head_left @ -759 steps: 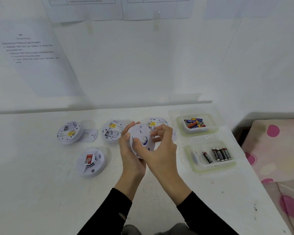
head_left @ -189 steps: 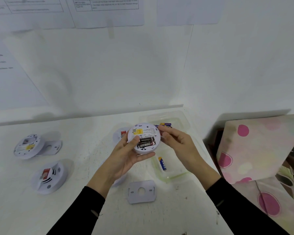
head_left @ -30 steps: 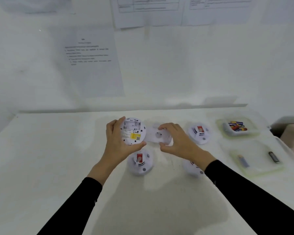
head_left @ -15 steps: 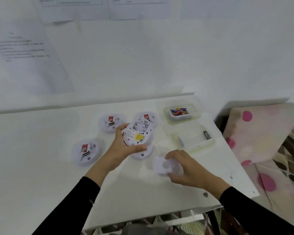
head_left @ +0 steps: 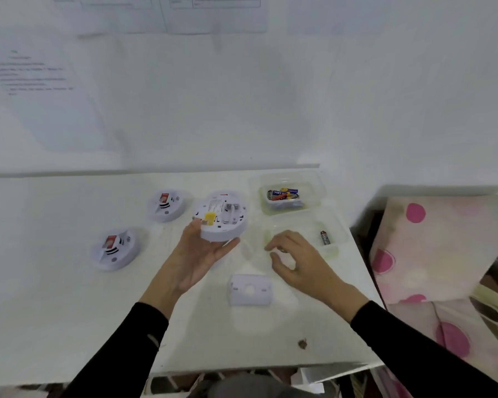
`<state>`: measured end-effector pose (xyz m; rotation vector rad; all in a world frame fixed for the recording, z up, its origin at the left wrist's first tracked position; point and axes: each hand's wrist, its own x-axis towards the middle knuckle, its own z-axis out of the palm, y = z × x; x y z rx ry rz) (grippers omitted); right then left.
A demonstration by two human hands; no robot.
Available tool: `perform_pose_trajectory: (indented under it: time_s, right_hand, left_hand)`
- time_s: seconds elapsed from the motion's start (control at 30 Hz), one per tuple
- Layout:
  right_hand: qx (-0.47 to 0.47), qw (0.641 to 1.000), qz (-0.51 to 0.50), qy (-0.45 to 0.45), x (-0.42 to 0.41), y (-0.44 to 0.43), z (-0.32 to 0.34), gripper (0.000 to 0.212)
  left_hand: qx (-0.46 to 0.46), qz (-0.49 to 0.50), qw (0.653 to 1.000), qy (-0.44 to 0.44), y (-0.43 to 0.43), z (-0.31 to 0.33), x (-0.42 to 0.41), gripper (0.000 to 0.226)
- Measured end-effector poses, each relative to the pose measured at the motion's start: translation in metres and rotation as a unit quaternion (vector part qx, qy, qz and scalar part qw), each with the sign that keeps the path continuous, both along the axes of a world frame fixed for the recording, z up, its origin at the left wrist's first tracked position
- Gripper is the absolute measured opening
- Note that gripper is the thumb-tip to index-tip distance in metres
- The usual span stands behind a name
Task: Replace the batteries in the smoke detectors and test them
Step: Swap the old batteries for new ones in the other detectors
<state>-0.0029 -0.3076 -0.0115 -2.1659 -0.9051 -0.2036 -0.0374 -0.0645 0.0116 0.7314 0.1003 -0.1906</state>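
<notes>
1. Trays sit along the worktop's right edge. The far tray (head_left: 318,193), near the back right corner, holds a heap of batteries (head_left: 282,194). The near tray (head_left: 332,251) holds one battery (head_left: 325,237).
2. Our left hand (head_left: 202,254) grips the smoke detector (head_left: 220,218) above mid-worktop. We see its white back facing up, with a yellow label.
3. Our right hand (head_left: 296,262) hovers over the near tray, fingers loosely curled, holding nothing.

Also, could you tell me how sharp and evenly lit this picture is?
Head view: soft throughout, print on the wall sheets unreadable; the right hand slightly smeared; lighting flat, with faint shadows under the detectors and no glare.
</notes>
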Motion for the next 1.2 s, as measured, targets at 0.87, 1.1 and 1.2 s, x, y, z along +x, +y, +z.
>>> perform_pose_trajectory:
  time_s: [0.87, 1.1, 1.2]
  right_hand:
    - [-0.049, 0.941, -0.098, 0.32, 0.087, -0.017, 0.014, 0.007]
    - [0.381, 0.879, -0.11, 0.265, 0.055, -0.003, 0.048, 0.012]
    - [0.345, 0.904, -0.107, 0.226, 0.05, 0.01, 0.048, 0.012]
  left_hand:
    - [-0.09, -0.054, 0.993, 0.049, -0.042, 0.015, 0.068, 0.053]
    - [-0.074, -0.023, 0.995, 0.058, -0.044, 0.013, 0.084, 0.049]
    - [-0.074, -0.029, 0.995, 0.065, -0.052, 0.019, 0.091, 0.048]
